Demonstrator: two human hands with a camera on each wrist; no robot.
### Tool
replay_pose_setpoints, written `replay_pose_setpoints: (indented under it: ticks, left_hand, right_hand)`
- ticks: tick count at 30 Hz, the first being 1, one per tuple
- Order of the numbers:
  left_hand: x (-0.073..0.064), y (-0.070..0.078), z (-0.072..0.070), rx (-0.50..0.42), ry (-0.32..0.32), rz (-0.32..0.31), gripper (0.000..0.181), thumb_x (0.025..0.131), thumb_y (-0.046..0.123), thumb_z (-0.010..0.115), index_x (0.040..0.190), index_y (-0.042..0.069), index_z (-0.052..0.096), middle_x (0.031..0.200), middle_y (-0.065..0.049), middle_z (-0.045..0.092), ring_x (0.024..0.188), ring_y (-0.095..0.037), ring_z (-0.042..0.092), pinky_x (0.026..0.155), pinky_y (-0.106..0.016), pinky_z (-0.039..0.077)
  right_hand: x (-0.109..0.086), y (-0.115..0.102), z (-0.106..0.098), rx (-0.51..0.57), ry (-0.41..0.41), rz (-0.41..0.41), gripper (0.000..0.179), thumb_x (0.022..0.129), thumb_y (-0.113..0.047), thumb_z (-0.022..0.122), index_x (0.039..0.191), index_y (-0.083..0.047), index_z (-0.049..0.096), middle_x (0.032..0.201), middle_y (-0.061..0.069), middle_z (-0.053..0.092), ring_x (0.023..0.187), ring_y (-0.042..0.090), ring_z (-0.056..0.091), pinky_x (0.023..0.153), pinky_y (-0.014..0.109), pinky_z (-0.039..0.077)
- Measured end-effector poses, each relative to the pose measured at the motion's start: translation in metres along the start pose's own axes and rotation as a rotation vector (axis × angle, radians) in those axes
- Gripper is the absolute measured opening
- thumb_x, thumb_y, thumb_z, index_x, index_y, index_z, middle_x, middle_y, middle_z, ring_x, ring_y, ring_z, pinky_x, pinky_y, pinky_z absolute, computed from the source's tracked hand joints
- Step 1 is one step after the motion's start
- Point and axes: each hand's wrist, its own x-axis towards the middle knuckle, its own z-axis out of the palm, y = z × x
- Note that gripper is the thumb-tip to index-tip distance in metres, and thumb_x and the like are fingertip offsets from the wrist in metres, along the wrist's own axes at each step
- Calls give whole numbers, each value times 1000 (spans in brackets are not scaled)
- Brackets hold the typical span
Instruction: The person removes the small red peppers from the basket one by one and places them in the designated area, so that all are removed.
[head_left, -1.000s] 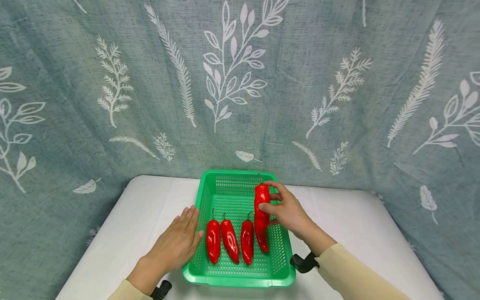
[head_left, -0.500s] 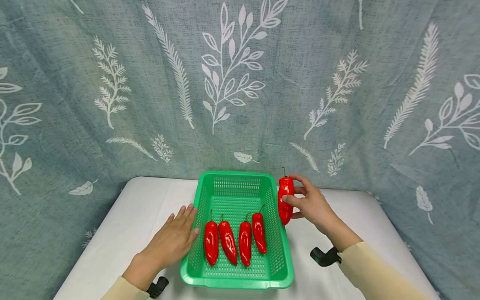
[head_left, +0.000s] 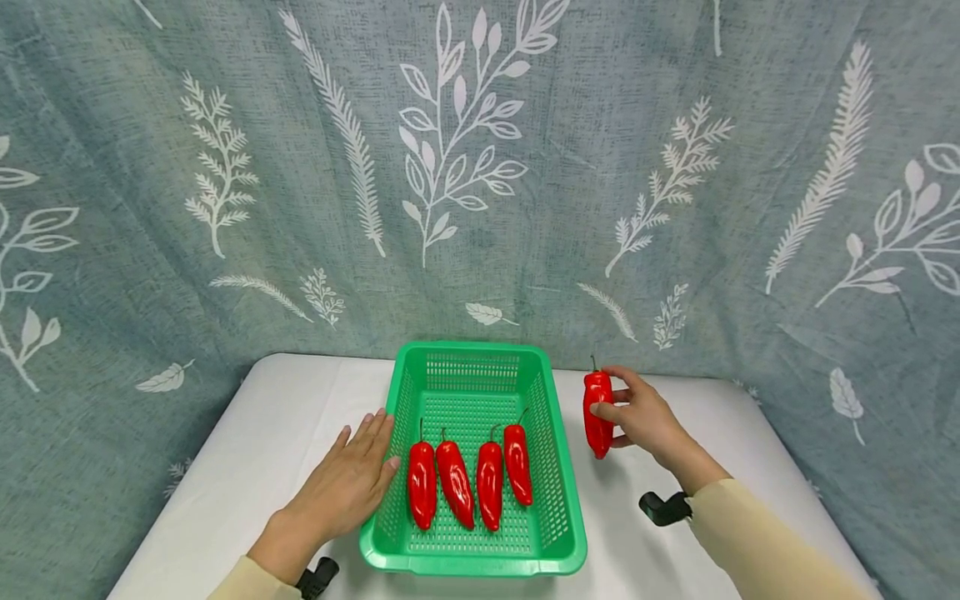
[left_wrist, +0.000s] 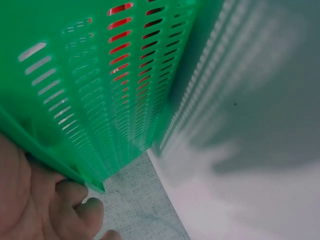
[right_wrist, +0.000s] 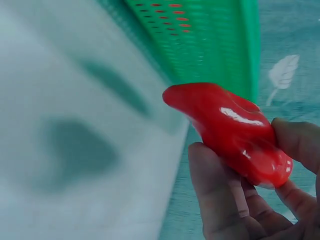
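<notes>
Between its thumb and fingers my right hand (head_left: pixel 641 417) pinches a red pepper (head_left: pixel 597 414), stem up, over the white table just right of the green basket (head_left: pixel 470 565). In the right wrist view the same glossy pepper (right_wrist: pixel 230 130) hangs above the table, its shadow lying apart from it. My left hand (head_left: pixel 348 479) rests with straight fingers along the basket's left rim; the left wrist view has its curved fingertips (left_wrist: pixel 90 215) beside the green wall. Inside the basket lie several more red peppers (head_left: pixel 453 483), side by side toward the near end, stems pointing away.
White cloth covers the table (head_left: pixel 300 400), which ends at a grey-green leaf-print curtain (head_left: pixel 465 167) behind. The basket's perforated walls stand between the two hands. A black wrist camera (head_left: pixel 663 508) juts from the right wrist, another (head_left: pixel 318 575) from the left.
My right hand has lifted the pepper out of the basket, carried it right over the rim, then lowered it toward the table. The left hand has stayed at the basket's left side.
</notes>
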Motion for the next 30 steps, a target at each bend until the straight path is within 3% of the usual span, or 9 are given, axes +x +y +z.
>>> replay_pose_setpoints:
  ticks: [11,21,30]
  left_hand:
    - [0,-1,2,-17,1,-1,64,113,29,50,161,-8,33,169,-24,33,157,-41,32,127,-62,27]
    - [0,-2,3,-22,-10,0,65,113,30,49,162,-9,30,169,-25,32,157,-41,32,127,-62,29]
    - [0,-3,3,-27,-14,-7,65,113,30,49,162,-8,30,169,-24,32,157,-40,33,127,-61,30]
  right_hand:
    - [20,32,18,-29,-17,65,77,97,-12,73,163,-10,32,140,33,53,112,42,66,70,47,67]
    - [28,44,26,-97,-14,95,77,96,-12,74,162,-9,34,138,31,54,108,38,65,69,42,66]
    - [35,58,30,-92,-16,120,77,96,-13,75,162,-9,35,139,31,53,104,35,65,70,41,65]
